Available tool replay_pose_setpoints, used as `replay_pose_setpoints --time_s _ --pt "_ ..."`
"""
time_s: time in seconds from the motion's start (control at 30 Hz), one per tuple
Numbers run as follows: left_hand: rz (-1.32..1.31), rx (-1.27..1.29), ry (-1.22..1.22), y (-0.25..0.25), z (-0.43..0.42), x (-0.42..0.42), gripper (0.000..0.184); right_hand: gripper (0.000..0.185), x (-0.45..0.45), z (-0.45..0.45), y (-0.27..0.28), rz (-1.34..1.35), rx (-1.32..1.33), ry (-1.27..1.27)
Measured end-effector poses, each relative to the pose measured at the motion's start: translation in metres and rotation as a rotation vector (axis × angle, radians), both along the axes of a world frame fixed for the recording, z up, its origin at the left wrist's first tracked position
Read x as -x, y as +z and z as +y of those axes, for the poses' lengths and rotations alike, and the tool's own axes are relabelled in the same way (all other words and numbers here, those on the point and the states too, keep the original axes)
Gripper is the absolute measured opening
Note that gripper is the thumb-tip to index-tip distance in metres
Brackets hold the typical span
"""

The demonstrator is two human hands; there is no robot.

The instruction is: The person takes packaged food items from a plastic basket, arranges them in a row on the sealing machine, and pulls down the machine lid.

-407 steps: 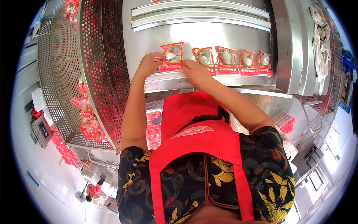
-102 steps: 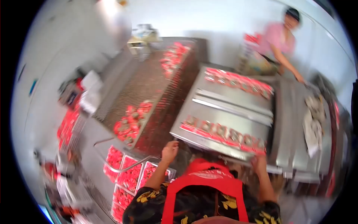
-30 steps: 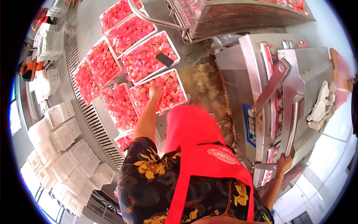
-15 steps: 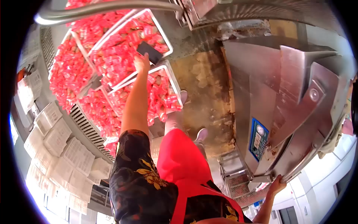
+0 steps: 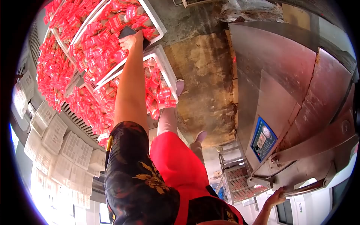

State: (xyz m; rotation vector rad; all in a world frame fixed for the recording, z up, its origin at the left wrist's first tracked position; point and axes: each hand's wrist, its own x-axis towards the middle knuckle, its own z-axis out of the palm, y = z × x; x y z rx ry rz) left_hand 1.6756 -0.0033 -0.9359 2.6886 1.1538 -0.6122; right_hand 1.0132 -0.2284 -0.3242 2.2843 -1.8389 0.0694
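One flat object (image 5: 127, 31) — dark, straight-edged

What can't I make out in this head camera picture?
All in the head view:
Flat black rectangular object: partly hidden by the left hand.
White plastic crate beneath it: cut off by the top edge.
Fine print on the blue-bordered rectangular sign: too small.
Near end of the curved metal handle: hidden by the right hand.

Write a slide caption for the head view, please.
Left hand on a dark flat thing over red packets; right hand on a metal handle.
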Motion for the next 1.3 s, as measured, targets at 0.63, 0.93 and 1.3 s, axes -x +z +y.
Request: replay_pose_setpoints --time_s 0.63,0.93,1.3 --pt "-0.405 0.289 -0.414 0.055 0.028 0.063 0.111 0.044 -0.014 0.002 -0.004 0.007 0.015 -0.026" --pt "-0.045 0.451 -0.484 0.217 0.179 0.313 0.081 0.032 -0.029 -0.007 0.009 -0.002 -0.326 -0.031" --pt "0.0 0.514 -0.591 0.29 0.191 0.346 0.059 0.029 -0.045 -0.006 0.014 0.223 -0.223 0.019"
